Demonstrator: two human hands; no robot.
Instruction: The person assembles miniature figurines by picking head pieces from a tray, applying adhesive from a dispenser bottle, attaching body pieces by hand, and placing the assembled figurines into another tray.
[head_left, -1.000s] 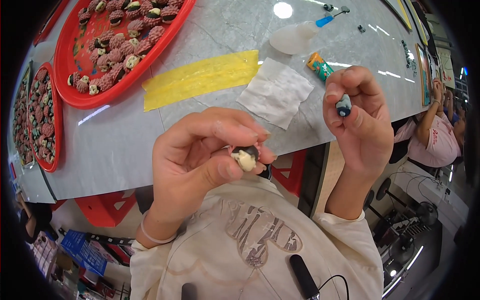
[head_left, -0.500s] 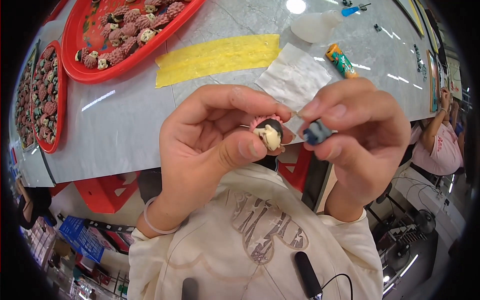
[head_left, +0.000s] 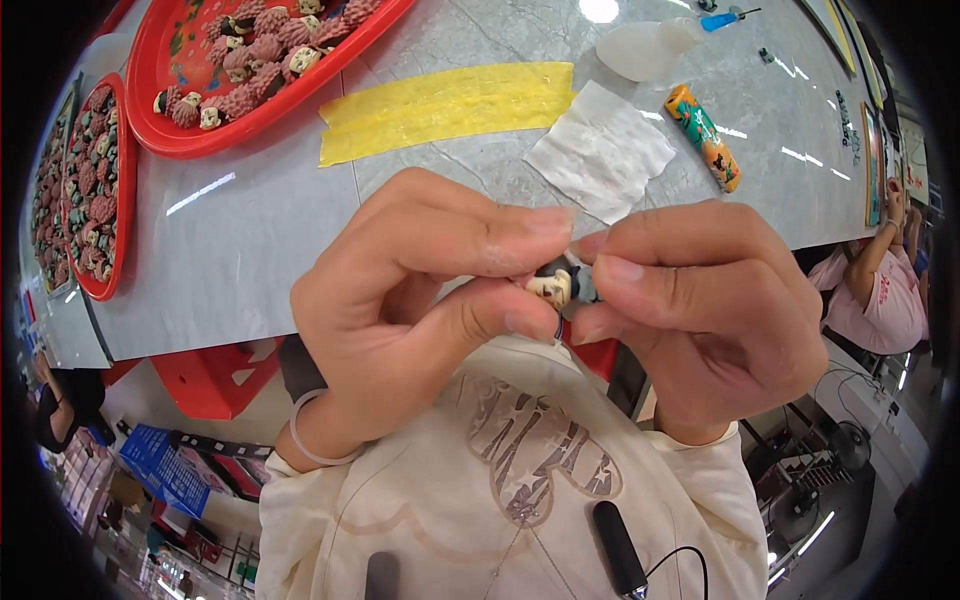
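A tiny cream-and-black figurine [head_left: 553,285] is pinched between thumb and forefinger of the left hand [head_left: 420,290], right at chest height above the grey marble table [head_left: 260,230]. It's also gripped from the other side by the right hand [head_left: 700,310], whose fingertips are closed on its small blue-grey part [head_left: 583,283].

An orange tube-shaped package [head_left: 703,136] with green ends and dark markings is lying slantwise on the grey table [head_left: 250,250], just right of a white wrinkled sheet [head_left: 601,150]; no labels, signs or screens are showing.
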